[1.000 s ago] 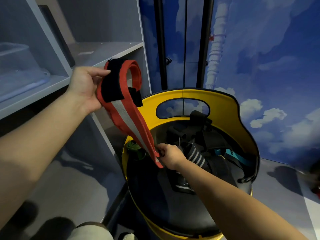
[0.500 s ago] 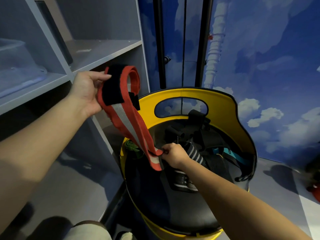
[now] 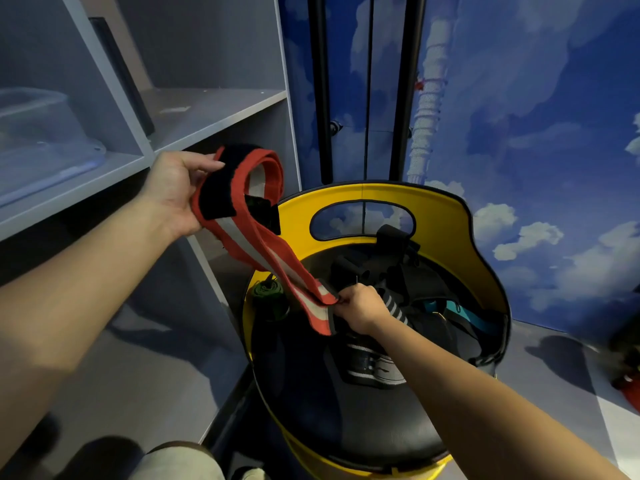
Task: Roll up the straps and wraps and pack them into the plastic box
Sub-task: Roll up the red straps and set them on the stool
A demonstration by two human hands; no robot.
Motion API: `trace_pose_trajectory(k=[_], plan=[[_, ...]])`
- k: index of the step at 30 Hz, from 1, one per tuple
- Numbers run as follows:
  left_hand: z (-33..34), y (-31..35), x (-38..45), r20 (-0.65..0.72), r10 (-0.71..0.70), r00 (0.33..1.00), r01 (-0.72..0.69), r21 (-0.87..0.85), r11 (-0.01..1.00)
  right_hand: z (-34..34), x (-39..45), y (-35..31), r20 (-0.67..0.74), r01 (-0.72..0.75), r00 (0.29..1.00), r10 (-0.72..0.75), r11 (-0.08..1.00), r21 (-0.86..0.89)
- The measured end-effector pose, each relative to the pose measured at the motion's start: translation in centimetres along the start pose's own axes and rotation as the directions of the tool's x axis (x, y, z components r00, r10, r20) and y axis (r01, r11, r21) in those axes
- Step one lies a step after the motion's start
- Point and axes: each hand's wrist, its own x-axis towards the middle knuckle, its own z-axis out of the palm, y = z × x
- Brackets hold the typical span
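Observation:
A red wrap (image 3: pixel 263 244) with a pale centre stripe and a black patch stretches between my two hands. My left hand (image 3: pixel 176 192) grips its looped upper end beside the shelf. My right hand (image 3: pixel 360 308) pinches its lower end over the yellow stool (image 3: pixel 443 216). On the stool's black seat lie more straps: a black-and-white striped wrap (image 3: pixel 394 308), a teal strap (image 3: pixel 460 313), dark straps (image 3: pixel 391 258) and a rolled green strap (image 3: pixel 268 294). A clear plastic box (image 3: pixel 41 140) sits on the shelf at far left.
A grey shelving unit (image 3: pixel 214 112) stands to the left, its upright post close to the stool. Blue cloud-painted walls (image 3: pixel 536 133) and black vertical rails (image 3: pixel 322 84) are behind. A red object (image 3: pixel 628 386) lies on the floor at far right. My knee (image 3: pixel 176 460) shows at the bottom.
My left hand has lowered slightly with the wrap's looped end. My right hand has kept hold of the lower end and shifted a little to the right.

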Motion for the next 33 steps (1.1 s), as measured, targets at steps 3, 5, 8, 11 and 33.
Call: trace_pose_trajectory(k=[3,5,8,11,33], plan=[[0.0,-0.2,-0.3,0.001,-0.003,1.0,0.003,-0.001,1.0,-1.0,0.0,-0.2,-0.025,-0.022,0.999,0.022,0.999,-0.025],[0.0,-0.2,-0.6,0.007,0.007,1.0,-0.007,-0.023,1.0,-1.7,-0.2,-0.3,-0.038,-0.037,0.999,0.036,0.999,-0.038],[0.2,0.0,-0.9,0.021,0.027,0.999,-0.026,-0.065,0.998,-2.6,-0.2,-0.2,-0.052,-0.049,0.998,0.046,0.997,-0.056],[0.3,0.0,-1.0,0.005,0.041,0.999,-0.041,-0.075,0.996,-3.4,-0.1,-0.1,-0.064,-0.054,0.997,0.048,0.993,-0.105],[1.2,-1.2,3.3,-0.201,0.239,0.95,-0.25,-0.03,0.968,-6.2,-0.4,4.5,-0.125,-0.119,0.975,0.183,0.908,0.402]])
